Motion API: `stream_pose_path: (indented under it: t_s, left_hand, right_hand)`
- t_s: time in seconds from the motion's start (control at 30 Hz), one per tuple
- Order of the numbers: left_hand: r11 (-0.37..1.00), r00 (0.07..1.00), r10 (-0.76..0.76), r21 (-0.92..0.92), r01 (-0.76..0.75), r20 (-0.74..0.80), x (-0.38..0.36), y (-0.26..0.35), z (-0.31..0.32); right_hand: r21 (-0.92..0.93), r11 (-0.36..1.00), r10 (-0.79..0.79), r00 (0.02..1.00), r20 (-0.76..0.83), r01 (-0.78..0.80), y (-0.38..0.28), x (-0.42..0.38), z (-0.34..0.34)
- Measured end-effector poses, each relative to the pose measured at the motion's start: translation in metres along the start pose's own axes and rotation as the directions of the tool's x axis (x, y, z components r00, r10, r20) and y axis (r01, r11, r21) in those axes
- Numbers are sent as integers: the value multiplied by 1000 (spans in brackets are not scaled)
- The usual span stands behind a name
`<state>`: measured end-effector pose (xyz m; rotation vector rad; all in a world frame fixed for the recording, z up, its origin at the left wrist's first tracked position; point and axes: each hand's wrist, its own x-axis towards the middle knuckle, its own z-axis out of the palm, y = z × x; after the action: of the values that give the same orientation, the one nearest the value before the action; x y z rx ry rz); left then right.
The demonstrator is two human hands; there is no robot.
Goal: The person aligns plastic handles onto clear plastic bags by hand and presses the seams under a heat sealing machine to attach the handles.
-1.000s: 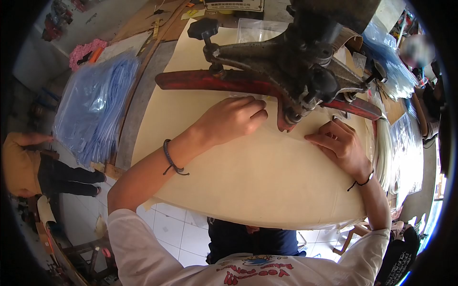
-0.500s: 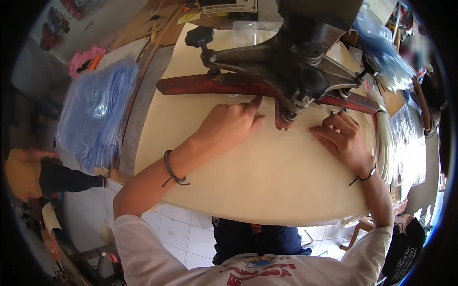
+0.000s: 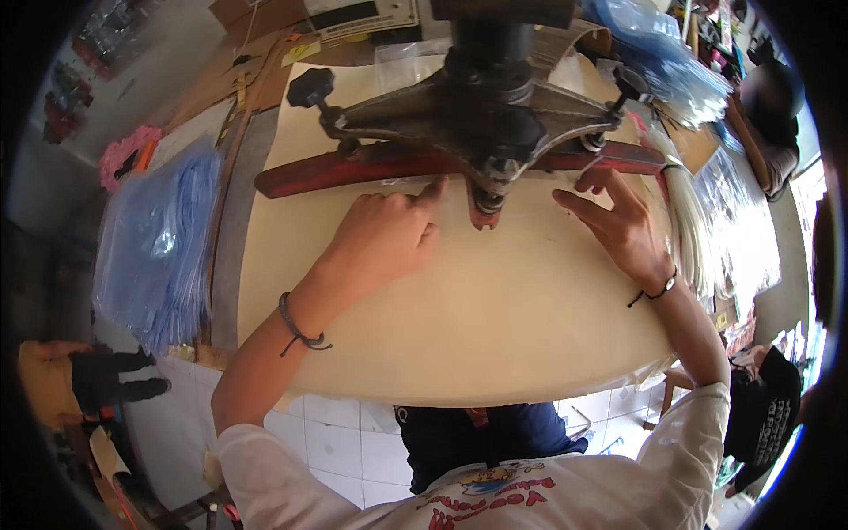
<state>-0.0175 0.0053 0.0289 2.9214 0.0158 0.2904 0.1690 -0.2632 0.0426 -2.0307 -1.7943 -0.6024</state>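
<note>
My left hand (image 3: 382, 231) rests on the cream sheet (image 3: 442, 318) in front of the machine. Its index finger stretches to the lower edge of the red bar (image 3: 353, 166), with the thumb apart and the other fingers curled. A strip of clear plastic (image 3: 396, 181) shows beside that fingertip, partly hidden under the bar. My right hand (image 3: 624, 228) is open near the bar's right part, thumb and index finger apart and nothing visible between them. Above both hands, the dark metal press head (image 3: 503, 132) carries the red bar, with a short red arm (image 3: 484, 212) pointing towards me.
Stacked clear bluish plastic bags (image 3: 159, 238) lie at the left, and more plastic (image 3: 662, 62) is piled at the back right. A bundle of pale strips (image 3: 687, 225) hangs by the right edge. A person (image 3: 84, 375) is at the far left, another (image 3: 764, 115) at the right.
The view has shifted, so the press appears further left. My right hand's thumb and fingers have spread apart from a closer curl. My left index finger stays at the bar's edge.
</note>
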Motion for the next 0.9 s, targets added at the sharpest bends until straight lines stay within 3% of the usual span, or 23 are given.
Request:
stream_pose_path:
  t_s: [0.27, 0.67, 0.77, 0.9]
  left_hand:
    - [999, 999, 0, 38, -2, 37, 2, -5, 2]
    - [998, 1000, 18, 57, -19, 21, 1, -2, 0]
    - [996, 999, 42, 75, -44, 29, 1, -3, -1]
    - [997, 999, 38, 68, -40, 33, 2, -4, -1]
  right_hand:
    - [111, 993, 22, 996, 82, -31, 7, -5, 5]
    - [90, 976, -192, 978, -82, 199, 5, 4, 1]
    - [81, 994, -73, 997, -10, 73, 5, 2, 8]
    - [128, 990, -61, 998, -3, 61, 8, -1, 14]
